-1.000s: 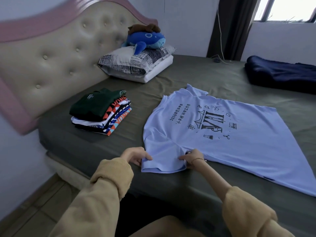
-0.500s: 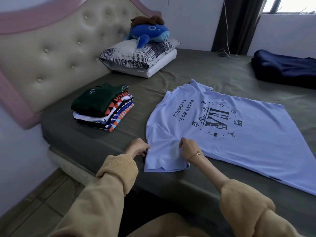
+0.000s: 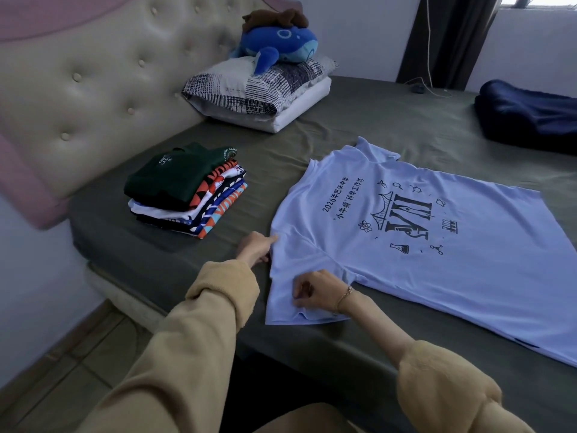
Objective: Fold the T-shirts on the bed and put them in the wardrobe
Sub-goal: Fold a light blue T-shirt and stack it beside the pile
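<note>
A pale blue T-shirt (image 3: 406, 245) lies flat at the bed's (image 3: 374, 126) centre. The left hand (image 3: 254, 248) pins its shoulder with straight fingers; the right hand (image 3: 315, 292) pinches the sleeve, apparently to fold it. Folded shirts (image 3: 187, 192) wait at ten o'clock.

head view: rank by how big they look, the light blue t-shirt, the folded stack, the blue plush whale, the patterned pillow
1. light blue T-shirt, by far the largest, though it also lies nearest the camera.
2. patterned pillow.
3. folded stack, close to the pillow in apparent size; it is nearer the camera, so that ranking is unsure.
4. blue plush whale, smallest.
</note>
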Motion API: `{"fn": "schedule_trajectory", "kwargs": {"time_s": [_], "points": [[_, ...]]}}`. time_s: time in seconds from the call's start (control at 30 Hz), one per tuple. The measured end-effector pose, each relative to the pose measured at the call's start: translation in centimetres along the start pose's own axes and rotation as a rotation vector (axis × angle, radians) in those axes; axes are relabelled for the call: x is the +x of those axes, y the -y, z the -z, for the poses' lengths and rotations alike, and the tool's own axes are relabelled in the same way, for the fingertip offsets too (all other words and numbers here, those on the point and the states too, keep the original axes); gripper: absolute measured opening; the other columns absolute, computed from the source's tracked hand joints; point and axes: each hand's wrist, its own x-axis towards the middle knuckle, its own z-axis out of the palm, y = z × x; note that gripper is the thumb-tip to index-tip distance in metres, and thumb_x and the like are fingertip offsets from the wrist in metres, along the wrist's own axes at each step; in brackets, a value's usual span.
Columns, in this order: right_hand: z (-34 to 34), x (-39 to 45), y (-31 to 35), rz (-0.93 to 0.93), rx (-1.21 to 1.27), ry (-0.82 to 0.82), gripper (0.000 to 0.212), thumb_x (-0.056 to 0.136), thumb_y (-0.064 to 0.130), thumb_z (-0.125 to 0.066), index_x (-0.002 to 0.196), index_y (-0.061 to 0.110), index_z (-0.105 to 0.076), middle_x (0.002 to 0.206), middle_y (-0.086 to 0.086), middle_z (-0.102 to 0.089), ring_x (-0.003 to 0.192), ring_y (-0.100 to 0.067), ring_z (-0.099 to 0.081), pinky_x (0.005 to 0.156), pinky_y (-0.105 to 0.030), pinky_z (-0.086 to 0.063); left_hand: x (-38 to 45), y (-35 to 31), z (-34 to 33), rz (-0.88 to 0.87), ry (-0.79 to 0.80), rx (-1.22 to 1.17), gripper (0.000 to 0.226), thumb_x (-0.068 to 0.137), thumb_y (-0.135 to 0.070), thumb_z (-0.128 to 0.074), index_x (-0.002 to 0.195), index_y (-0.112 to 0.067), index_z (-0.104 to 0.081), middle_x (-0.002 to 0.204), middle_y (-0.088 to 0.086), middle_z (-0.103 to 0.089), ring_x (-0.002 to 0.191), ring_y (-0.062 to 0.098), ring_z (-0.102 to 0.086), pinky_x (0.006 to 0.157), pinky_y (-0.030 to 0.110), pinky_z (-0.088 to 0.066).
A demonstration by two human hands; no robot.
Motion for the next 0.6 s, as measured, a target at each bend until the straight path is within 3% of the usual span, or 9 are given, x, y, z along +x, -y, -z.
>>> {"fn": "schedule_trajectory", "kwargs": {"time_s": [0.07, 0.17, 0.23, 0.33, 0.47, 0.6], "points": [[0.3, 0.4, -0.2, 0.025, 0.016, 0.056, 0.003, 0.08, 0.018, -0.064, 0.079, 0.021, -0.064, 0.087, -0.001, -0.068, 0.08, -0.014, -0.057, 0.08, -0.029, -0.047, 3.1, 1.2, -0.4, 0.008, -0.038, -0.025, 0.028, 0.085, -0.01, -0.058, 0.059, -0.009, -0.047, 0.06, 0.013, -0.052, 0.068, 0.028, -0.056, 0.067, 0.034, -0.046], [0.4, 0.6, -0.2, 0.055, 0.055, 0.156, 0.008, 0.082, 0.012, -0.064, 0.085, 0.014, -0.07, 0.092, -0.004, -0.07, 0.08, -0.008, -0.055, 0.082, -0.023, -0.045, 4.5, 1.8, -0.3, 0.06, -0.108, -0.088, 0.017, 0.08, -0.006, -0.053, 0.064, -0.008, -0.055, 0.073, 0.017, -0.06, 0.081, 0.03, -0.061, 0.082, 0.043, -0.053], [0.4, 0.7, -0.3, 0.066, 0.096, 0.183, 0.01, 0.083, 0.011, -0.063, 0.09, 0.01, -0.071, 0.094, -0.005, -0.07, 0.081, -0.008, -0.055, 0.082, -0.02, -0.043, 2.5, 0.9, 0.0, 0.067, -0.13, -0.109, 0.018, 0.077, -0.018, -0.052, 0.066, -0.007, -0.059, 0.073, 0.013, -0.063, 0.078, 0.029, -0.062, 0.084, 0.041, -0.053], [1.1, 0.8, -1.0, 0.048, 0.185, 0.183, 0.011, 0.084, 0.008, -0.061, 0.092, 0.009, -0.07, 0.082, 0.001, -0.065, 0.074, -0.006, -0.055, 0.073, -0.009, -0.041, 0.6, -0.4, 0.1, 0.052, -0.124, 0.073, 0.046, 0.073, -0.042, -0.044, 0.083, -0.003, -0.067, 0.086, 0.012, -0.069, 0.087, 0.031, -0.065, 0.082, 0.037, -0.052], [2.7, 2.3, -2.9, -0.074, 0.295, 0.021, 0.012, 0.083, 0.002, -0.059, 0.09, 0.004, -0.068, 0.074, -0.005, -0.063, 0.063, -0.01, -0.056, 0.065, -0.008, -0.042, 1.1, -1.9, -0.6, 0.021, -0.218, 0.343, 0.05, 0.092, -0.044, -0.044, 0.109, -0.001, -0.063, 0.111, 0.014, -0.063, 0.106, 0.031, -0.058, 0.079, 0.032, -0.04], [5.3, 5.1, -6.0, -0.167, 0.163, -0.111, 0.014, 0.084, 0.004, -0.06, 0.095, 0.001, -0.069, 0.09, -0.013, -0.069, 0.074, -0.011, -0.061, 0.065, -0.014, -0.039, 3.7, -2.9, -0.8, -0.039, -0.169, 0.357, 0.044, 0.091, -0.036, -0.047, 0.108, 0.002, -0.062, 0.114, 0.016, -0.063, 0.104, 0.033, -0.058, 0.082, 0.035, -0.044]]}}
